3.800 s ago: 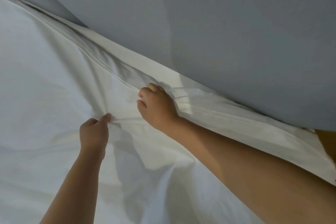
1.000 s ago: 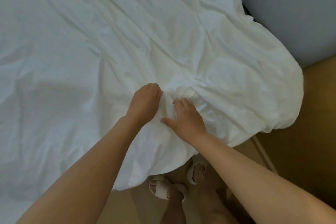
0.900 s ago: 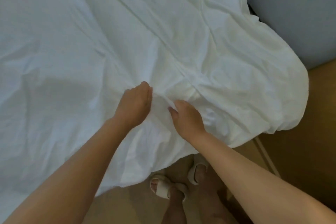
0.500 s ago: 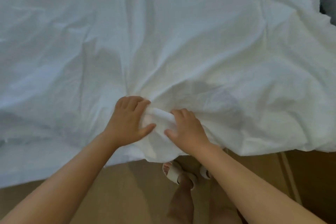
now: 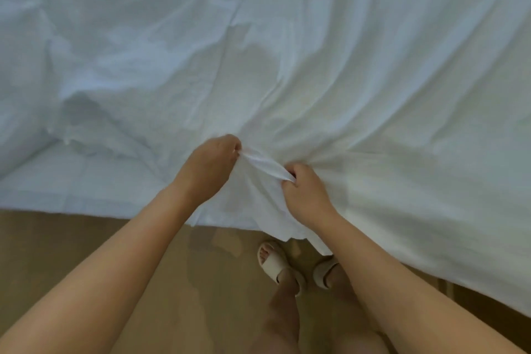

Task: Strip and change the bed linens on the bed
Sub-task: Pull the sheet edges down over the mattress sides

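Looking down through the head camera, I see the white sheet filling the whole upper part of the view, with its near hem draped off the edge toward the tan floor and the slippers I stand in. My left hand has its fingers curled tight and pinches the cloth at the fingertip end. My right hand is likewise closed in a fist round a bunch of the same cloth. Between the two runs a short raised ridge of gathered fabric, pulled taut. Its long axis slants from the left hand, farther in over the sheet, down to the right hand, which sits nearer my body and nearer the hem. That is the relation I would steer by: nearly all the sheet lies ahead of the grip and out to both sides, with creases fanning away from the two fists. Only a small flap hangs behind them, just in front of my feet. Any pull to strip it, I judge, has to come straight back toward me, with the right hand leading since it is closest to the edge. What lies beneath the cloth is hidden, so I cannot say whether the far corners are free or tucked.
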The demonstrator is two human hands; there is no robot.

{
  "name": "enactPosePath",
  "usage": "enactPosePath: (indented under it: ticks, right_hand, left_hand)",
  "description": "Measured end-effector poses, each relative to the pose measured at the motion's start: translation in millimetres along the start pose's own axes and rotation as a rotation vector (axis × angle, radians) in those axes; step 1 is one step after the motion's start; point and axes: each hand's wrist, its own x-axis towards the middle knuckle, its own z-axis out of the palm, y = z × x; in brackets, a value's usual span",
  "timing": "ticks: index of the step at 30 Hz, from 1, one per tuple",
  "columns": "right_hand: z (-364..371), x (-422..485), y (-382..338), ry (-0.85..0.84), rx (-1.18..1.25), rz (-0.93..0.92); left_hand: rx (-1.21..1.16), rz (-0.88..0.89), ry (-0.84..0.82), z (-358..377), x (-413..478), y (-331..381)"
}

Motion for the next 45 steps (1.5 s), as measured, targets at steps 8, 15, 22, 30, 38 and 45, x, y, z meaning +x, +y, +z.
enactPosePath:
  ticks: [8,15,22,30,38,45]
  right_hand:
    - [23,-6,-26,0.194,-0.07,-0.112]
    - [46,-4,-53,0.232,-0.312,-0.354]
    - [54,-5,-78,0.219,-0.128,-0.566]
    - [68,18,-118,-0.001,-0.369,-0.492]
    - [95,36,-148,-0.101,-0.385,-0.514]
    - [96,55,-201,-0.005,-0.314,-0.681]
  left_hand:
    - [-0.297,-0.526,0.379,-19,-18,-43]
    - [-0.794,-1.243,0.132,21,-26,-22]
    - [-0.823,-0.754,0.479,-22,-37,-41]
    - [-0.836,-1.09,0.801,-68,-42,-134]
    - [-1.437,-1.176,0.529,-68,-26,-129]
    - [-1.778,-1.068,0.711,-105,4,-142]
